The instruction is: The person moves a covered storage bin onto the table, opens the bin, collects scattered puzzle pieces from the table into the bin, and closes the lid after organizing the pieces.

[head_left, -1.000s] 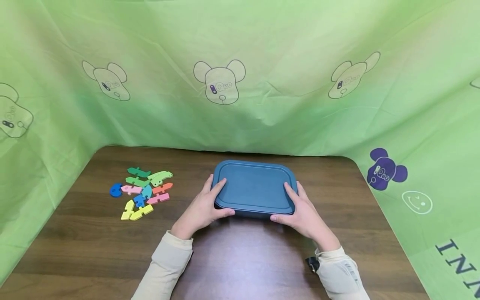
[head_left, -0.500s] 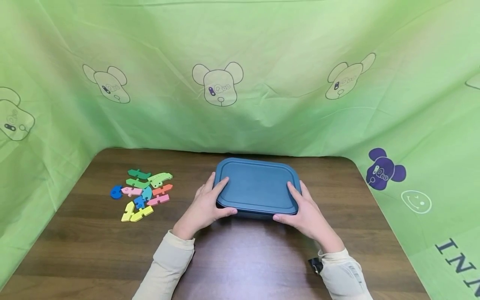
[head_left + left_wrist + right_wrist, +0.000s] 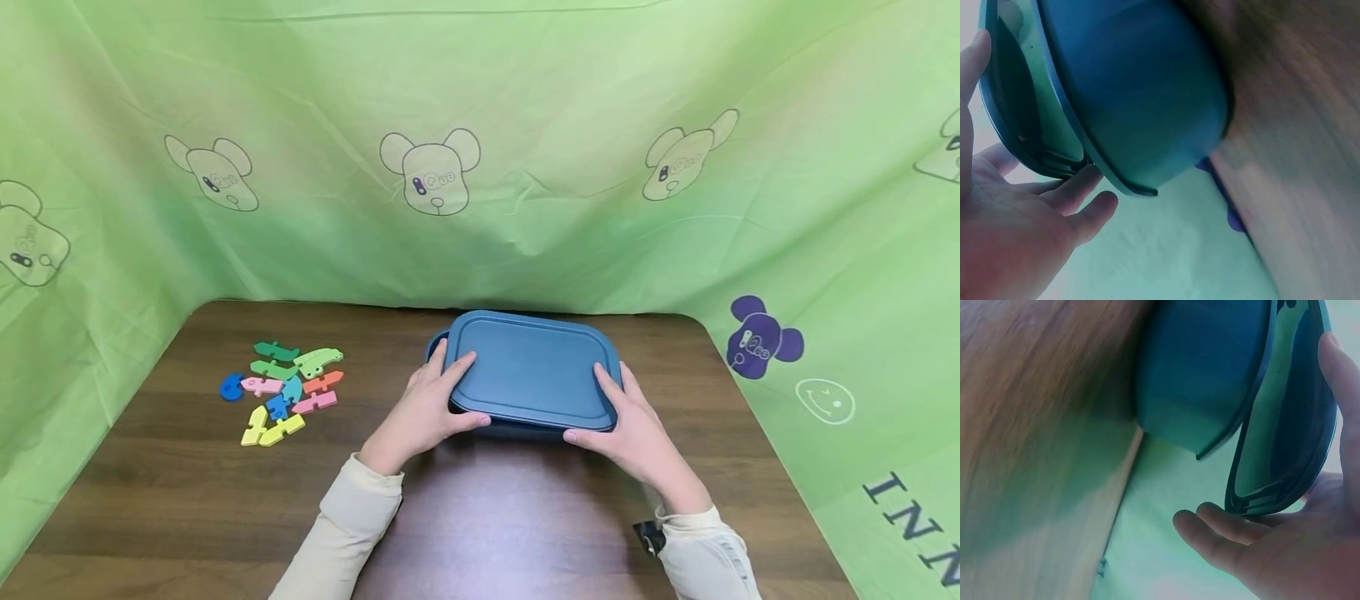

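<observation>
A blue rectangular lid [image 3: 536,367] is held at its two short sides by both hands, off the blue box [image 3: 1141,87]. In both wrist views a gap shows between the lid's underside and the box rim. My left hand [image 3: 420,408] grips the left end, thumb at the front edge and fingertips over the top. The right hand [image 3: 641,429] has a like grip on the right end. Seen from the head, the lid sits askew to the right, so the box's back left corner shows beside the left fingers. Most of the box is hidden under the lid.
Several flat colourful notched pieces [image 3: 277,406] lie in a cluster on the left of the wooden table [image 3: 187,475], a green crocodile piece [image 3: 318,361] among them. A green printed cloth [image 3: 315,242] hangs around the back and sides.
The lid, held in both hands, has shifted to the right and come off the box, whose back left corner now shows. The coloured pieces stay in place.
</observation>
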Demonstrator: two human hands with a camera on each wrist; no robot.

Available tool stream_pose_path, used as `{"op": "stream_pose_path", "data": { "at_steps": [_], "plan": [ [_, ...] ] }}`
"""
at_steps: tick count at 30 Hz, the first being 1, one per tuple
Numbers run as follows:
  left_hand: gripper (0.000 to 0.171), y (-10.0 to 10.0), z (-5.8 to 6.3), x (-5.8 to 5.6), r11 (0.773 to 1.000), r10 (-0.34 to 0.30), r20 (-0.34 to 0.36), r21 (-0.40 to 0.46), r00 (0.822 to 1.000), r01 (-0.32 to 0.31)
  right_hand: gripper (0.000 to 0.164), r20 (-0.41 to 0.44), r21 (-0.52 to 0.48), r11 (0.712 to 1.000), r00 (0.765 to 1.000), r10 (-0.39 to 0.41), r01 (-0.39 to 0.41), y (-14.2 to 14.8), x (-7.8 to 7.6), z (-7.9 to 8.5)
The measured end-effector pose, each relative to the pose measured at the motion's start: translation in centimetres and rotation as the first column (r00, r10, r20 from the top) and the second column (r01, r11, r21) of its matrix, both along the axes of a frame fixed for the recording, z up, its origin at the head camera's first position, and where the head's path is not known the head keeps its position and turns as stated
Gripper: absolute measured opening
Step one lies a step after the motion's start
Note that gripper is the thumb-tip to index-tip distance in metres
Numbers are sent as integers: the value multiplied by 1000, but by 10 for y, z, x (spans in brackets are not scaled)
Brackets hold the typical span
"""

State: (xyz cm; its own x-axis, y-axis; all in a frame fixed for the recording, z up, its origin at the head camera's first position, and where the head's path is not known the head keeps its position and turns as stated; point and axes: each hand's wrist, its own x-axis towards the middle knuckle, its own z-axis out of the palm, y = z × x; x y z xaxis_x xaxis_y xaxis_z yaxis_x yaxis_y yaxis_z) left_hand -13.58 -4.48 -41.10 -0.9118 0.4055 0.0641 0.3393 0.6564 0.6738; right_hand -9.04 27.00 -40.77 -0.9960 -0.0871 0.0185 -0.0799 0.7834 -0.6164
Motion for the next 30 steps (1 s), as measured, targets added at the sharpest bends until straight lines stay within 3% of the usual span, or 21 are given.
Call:
{"op": "stream_pose_path", "data": {
  "at_steps": [13,30],
  "plan": [
    [86,29,4,3,999,-44,10,-13,999,44,116,-27,14,999,999,-28,29,27,14,3],
    [85,84,9,13,995,-82,-16,-63,996,81,112,-102,19,999,995,-23,25,79,36,8]
  ]
}}
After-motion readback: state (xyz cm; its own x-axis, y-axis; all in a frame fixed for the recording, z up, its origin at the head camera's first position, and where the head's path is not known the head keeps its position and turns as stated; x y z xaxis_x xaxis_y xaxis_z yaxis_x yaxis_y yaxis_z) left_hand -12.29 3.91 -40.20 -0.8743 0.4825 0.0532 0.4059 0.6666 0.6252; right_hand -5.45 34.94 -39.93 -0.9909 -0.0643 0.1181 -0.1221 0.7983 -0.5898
